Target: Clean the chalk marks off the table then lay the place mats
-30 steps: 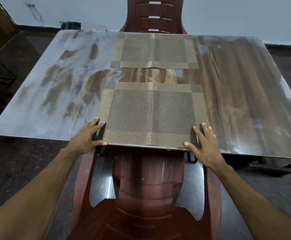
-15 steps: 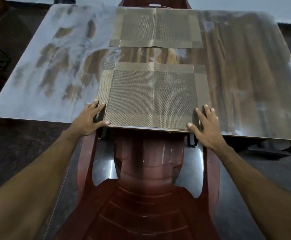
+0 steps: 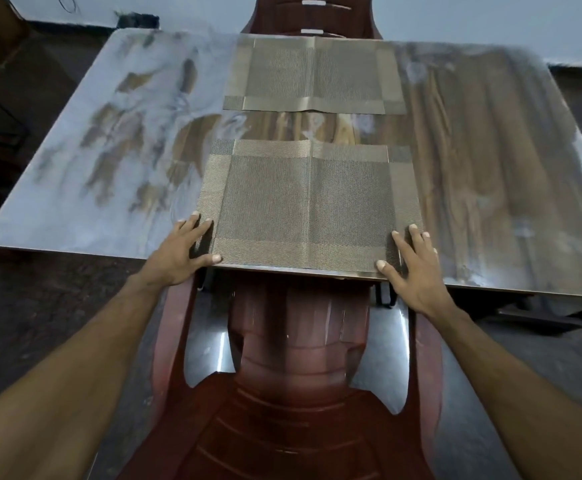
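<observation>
The left hand (image 3: 175, 252) and the right hand (image 3: 412, 271) press flat, straight fingers (image 3: 201, 227) on the near place mat's (image 3: 310, 206) two front corners, probably to line it up with the desk (image 3: 490, 168) edge, across from the far place mat (image 3: 313, 72).

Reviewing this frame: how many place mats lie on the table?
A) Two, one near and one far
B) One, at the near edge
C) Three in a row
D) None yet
A: the near place mat lies under both hands at the near edge of the table, and the far place mat lies by the opposite edge.
</observation>
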Motion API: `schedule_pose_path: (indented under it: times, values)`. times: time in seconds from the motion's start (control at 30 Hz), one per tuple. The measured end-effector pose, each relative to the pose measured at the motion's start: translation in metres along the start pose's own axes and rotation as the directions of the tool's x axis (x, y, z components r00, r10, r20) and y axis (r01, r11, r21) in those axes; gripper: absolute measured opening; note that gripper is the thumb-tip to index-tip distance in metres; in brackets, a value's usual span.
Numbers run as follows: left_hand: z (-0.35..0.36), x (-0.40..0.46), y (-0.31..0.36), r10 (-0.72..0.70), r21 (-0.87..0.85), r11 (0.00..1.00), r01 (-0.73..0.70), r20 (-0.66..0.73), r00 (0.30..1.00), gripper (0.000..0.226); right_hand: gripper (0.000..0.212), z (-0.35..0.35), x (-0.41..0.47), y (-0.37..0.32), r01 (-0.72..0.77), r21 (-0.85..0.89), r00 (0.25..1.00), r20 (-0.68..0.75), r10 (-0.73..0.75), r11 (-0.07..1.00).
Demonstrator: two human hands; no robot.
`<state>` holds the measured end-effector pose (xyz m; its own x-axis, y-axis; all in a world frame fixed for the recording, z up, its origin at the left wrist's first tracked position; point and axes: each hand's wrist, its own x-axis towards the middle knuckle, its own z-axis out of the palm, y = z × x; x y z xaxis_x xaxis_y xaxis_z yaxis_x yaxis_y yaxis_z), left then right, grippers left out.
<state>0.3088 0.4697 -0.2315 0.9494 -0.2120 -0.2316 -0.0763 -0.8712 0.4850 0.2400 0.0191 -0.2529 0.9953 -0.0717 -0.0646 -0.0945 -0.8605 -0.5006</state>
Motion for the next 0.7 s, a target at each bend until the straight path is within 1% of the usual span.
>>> schedule_pose_path:
  times: [0.2, 0.33, 0.4, 0.5, 0.63, 0.7]
  values:
    - [-0.001, 0.002, -0.001, -0.021, 0.017, 1.0, 0.02, 0.031, 0.999, 0.088, 0.07, -0.004, 0.0, -0.002, -0.019, -0.002, 0.999, 0.033, 0.02, 1.0]
    - [-0.009, -0.003, 0.011, -0.082, 0.06, 0.995, 0.077, 0.087, 0.993, 0.094, 0.071, -0.015, 0.0, -0.005, -0.027, -0.002, 0.99, 0.135, 0.027, 1.0]
    - [-0.013, -0.012, 0.022, -0.081, 0.068, 0.995, 0.078, 0.045, 0.996, 0.09, 0.072, -0.028, -0.002, -0.008, -0.062, 0.046, 0.984, 0.171, 0.053, 0.997]
    - [-0.016, -0.027, 0.045, -0.044, 0.082, 0.996, 0.045, -0.019, 0.999, 0.078, 0.071, -0.053, -0.014, -0.013, -0.08, 0.073, 0.987, 0.143, 0.069, 0.994]
    - [-0.016, -0.044, 0.095, -0.033, 0.115, 0.992, 0.044, -0.095, 0.995, 0.076, 0.067, -0.091, -0.039, -0.014, -0.102, 0.07, 0.994, 0.046, 0.099, 0.992]
    - [-0.016, -0.05, 0.133, 0.02, 0.119, 0.993, 0.0, -0.169, 0.985, 0.074, 0.066, -0.112, -0.05, -0.011, -0.108, 0.059, 0.994, -0.016, 0.109, 0.992]
